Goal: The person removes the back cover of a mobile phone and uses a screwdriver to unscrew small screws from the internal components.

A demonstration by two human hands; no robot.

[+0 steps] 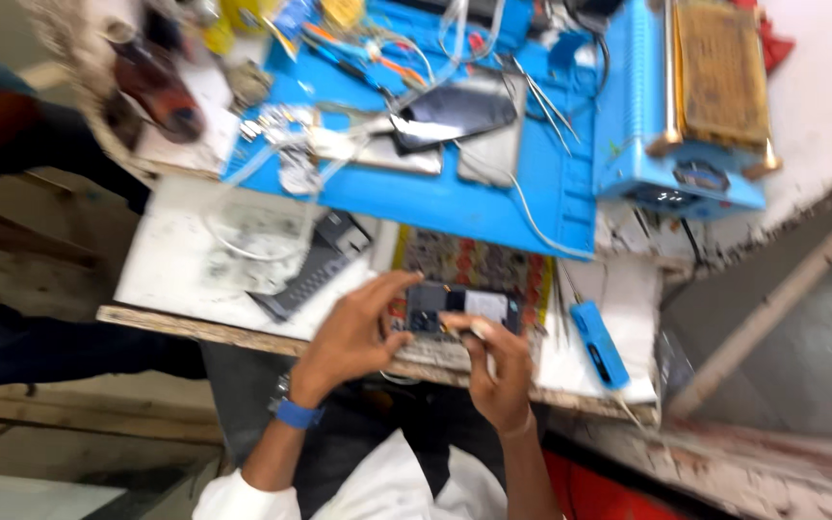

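phone (462, 308), back open, flat on patterned mat (474, 262) at near edge of workbench (185, 279). left hand (353, 337) pinching phone's left end, fingers closed on it; right hand (493, 371) pressing thin tool (479, 332) to lower edge, grip too blurred to judge. best done steadying body firmly, keeping tool shallow, working slowly near blue tool (597, 342) at right.

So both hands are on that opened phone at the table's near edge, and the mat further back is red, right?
Not quite: the head view shows the work mat is blue, not red. The rest holds: the left hand and right hand both touch the opened phone at the table's near edge.
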